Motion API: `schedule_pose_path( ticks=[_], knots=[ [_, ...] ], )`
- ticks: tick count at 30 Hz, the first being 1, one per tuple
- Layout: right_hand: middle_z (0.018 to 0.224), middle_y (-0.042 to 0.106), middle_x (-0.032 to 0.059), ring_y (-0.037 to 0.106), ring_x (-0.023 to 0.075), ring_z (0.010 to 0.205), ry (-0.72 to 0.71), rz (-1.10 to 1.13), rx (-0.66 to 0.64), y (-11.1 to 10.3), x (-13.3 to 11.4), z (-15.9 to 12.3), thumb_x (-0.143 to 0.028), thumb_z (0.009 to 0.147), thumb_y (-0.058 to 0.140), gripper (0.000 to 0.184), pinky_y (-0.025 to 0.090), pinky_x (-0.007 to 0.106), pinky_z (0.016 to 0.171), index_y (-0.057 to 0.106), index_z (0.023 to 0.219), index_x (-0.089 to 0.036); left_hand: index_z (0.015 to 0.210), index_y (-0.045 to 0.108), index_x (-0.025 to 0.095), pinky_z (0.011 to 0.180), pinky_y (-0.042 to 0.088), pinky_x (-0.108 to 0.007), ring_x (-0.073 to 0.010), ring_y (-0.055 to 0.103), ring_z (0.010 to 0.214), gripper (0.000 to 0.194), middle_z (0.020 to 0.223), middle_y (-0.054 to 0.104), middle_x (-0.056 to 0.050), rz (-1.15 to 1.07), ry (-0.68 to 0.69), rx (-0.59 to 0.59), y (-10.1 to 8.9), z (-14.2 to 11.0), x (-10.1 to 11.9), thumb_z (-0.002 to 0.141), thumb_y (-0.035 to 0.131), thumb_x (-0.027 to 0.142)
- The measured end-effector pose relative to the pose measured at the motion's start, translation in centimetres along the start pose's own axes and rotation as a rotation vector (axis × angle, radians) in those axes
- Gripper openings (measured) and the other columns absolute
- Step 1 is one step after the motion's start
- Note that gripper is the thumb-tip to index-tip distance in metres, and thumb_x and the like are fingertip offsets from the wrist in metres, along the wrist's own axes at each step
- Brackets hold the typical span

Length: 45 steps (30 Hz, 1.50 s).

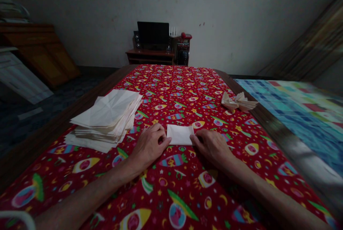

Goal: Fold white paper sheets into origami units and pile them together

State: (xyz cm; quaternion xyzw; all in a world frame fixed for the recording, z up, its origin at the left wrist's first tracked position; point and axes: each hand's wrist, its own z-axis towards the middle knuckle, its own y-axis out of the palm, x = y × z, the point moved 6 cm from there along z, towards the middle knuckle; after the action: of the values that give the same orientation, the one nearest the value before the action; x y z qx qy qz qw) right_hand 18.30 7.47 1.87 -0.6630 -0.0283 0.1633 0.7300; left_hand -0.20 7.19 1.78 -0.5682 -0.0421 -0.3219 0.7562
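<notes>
While the left hand (148, 147) and right hand (211, 146) are flanking a folded paper (180, 134) on the red cloth (184, 183), both grips are curling narrow — fingertips (162, 140) touching its edges, no telling if they're holding it — with a paper stack (107, 115) just left.

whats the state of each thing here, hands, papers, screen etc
red patterned cloth, spread flat over the table
folded paper, flat, folded into a rectangle
left hand, curled, fingertips at the folded paper's left edge
right hand, curled, fingertips at the folded paper's right corner
paper stack, loose, uneven, top sheet creased
pleated paper, folded and bunched
screen, dark
</notes>
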Motion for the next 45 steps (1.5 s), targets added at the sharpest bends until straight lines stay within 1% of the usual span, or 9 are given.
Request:
schedule_pose_path(
  ticks=[2, 4, 6, 9, 11, 14, 30, 37, 45],
  knots=[
    [0.063, 0.064, 0.0043, 0.053, 0.0131, 0.054, -0.001, -0.025, -0.005, 0.0, 0.0, 0.1, -0.038, 0.090, 0.040, 0.037, 0.020, 0.027, 0.051, 0.061, 0.068, -0.018, 0.065, 0.054, 0.018, 0.068, 0.044, -0.030, -0.0160, 0.057, 0.074, 0.019, 0.079, 0.056, 0.000, 0.031, -0.005, 0.000, 0.0, 0.0, -0.1, 0.080, 0.060, 0.026],
    [0.065, 0.065, 0.0044, 0.054, 0.0134, 0.055, -0.019, -0.034, -0.001, 0.1, 0.0, 0.1, -0.038, 0.091, 0.040, 0.036, 0.020, 0.027, 0.051, 0.061, 0.068, -0.018, 0.085, 0.058, 0.017, 0.074, 0.047, -0.035, -0.0208, 0.058, 0.087, 0.011, 0.096, 0.059, -0.006, 0.075, -0.003, 0.065, -0.4, -0.2, 0.0, 0.078, 0.062, 0.025],
    [0.066, 0.065, 0.0049, 0.055, 0.0138, 0.056, -0.030, -0.043, 0.012, 0.2, 0.0, 0.1, -0.037, 0.091, 0.041, 0.036, 0.021, 0.027, 0.051, 0.062, 0.069, -0.018, 0.115, 0.052, 0.017, 0.088, 0.045, -0.042, -0.0262, 0.051, 0.112, 0.036, 0.124, 0.052, -0.013, 0.124, 0.090, 0.112, -0.7, -0.4, 0.9, 0.080, 0.058, 0.019],
    [0.067, 0.066, 0.0056, 0.056, 0.0143, 0.057, -0.035, -0.048, 0.043, 0.1, 0.1, 0.0, -0.037, 0.091, 0.042, 0.035, 0.021, 0.027, 0.051, 0.063, 0.070, -0.018, 0.132, 0.042, 0.024, 0.108, 0.027, -0.051, -0.0244, 0.031, 0.134, 0.052, 0.142, 0.042, -0.008, 0.178, 0.371, -0.034, 0.2, -1.0, 3.0, 0.084, 0.044, 0.006],
    [0.066, 0.066, 0.0053, 0.056, 0.0142, 0.056, -0.040, -0.041, 0.057, 0.1, 0.0, -0.1, -0.037, 0.090, 0.043, 0.035, 0.021, 0.026, 0.051, 0.063, 0.070, -0.018, 0.131, 0.045, 0.024, 0.111, 0.022, -0.052, -0.0221, 0.033, 0.135, 0.053, 0.138, 0.048, -0.005, 0.167, 0.468, -0.154, 1.0, -1.4, 3.7, 0.082, 0.040, 0.001],
    [0.063, 0.065, 0.0048, 0.055, 0.0140, 0.054, -0.034, -0.032, 0.058, 0.0, 0.0, -0.1, -0.037, 0.090, 0.043, 0.036, 0.021, 0.026, 0.051, 0.062, 0.068, -0.018, 0.130, 0.047, 0.020, 0.110, 0.027, -0.050, -0.0216, 0.038, 0.132, 0.053, 0.137, 0.049, -0.006, 0.137, 0.454, -0.205, 1.5, -1.6, 3.7, 0.081, 0.039, 0.002],
    [0.076, 0.068, 0.0056, 0.061, 0.0159, 0.065, -0.018, -0.045, 0.010, 0.1, -0.3, -0.2, -0.035, 0.092, 0.041, 0.032, 0.023, 0.027, 0.054, 0.062, 0.076, -0.018, 0.131, 0.049, 0.028, 0.106, 0.034, -0.053, -0.0318, 0.037, 0.130, 0.050, 0.137, 0.049, -0.002, 0.212, 0.411, -0.202, 1.2, -2.0, 3.7, 0.085, 0.045, 0.010],
    [0.075, 0.068, 0.0051, 0.060, 0.0152, 0.064, -0.003, -0.059, -0.008, 0.1, -0.4, -0.1, -0.034, 0.092, 0.042, 0.031, 0.024, 0.026, 0.054, 0.061, 0.074, -0.018, 0.132, 0.047, 0.029, 0.106, 0.033, -0.053, -0.0317, 0.034, 0.132, 0.052, 0.139, 0.047, -0.001, 0.226, 0.386, -0.212, 1.3, -1.9, 3.5, 0.085, 0.045, 0.009],
    [0.069, 0.065, 0.0037, 0.056, 0.0139, 0.059, -0.064, -0.018, 0.056, 0.3, 0.0, -0.2, -0.035, 0.090, 0.045, 0.028, 0.028, 0.025, 0.053, 0.059, 0.074, -0.017, 0.132, 0.047, 0.029, 0.105, 0.035, -0.055, -0.0328, 0.034, 0.131, 0.051, 0.140, 0.045, -0.001, 0.221, 0.398, -0.226, 1.4, -1.9, 3.5, 0.085, 0.044, 0.008]
  ],
)
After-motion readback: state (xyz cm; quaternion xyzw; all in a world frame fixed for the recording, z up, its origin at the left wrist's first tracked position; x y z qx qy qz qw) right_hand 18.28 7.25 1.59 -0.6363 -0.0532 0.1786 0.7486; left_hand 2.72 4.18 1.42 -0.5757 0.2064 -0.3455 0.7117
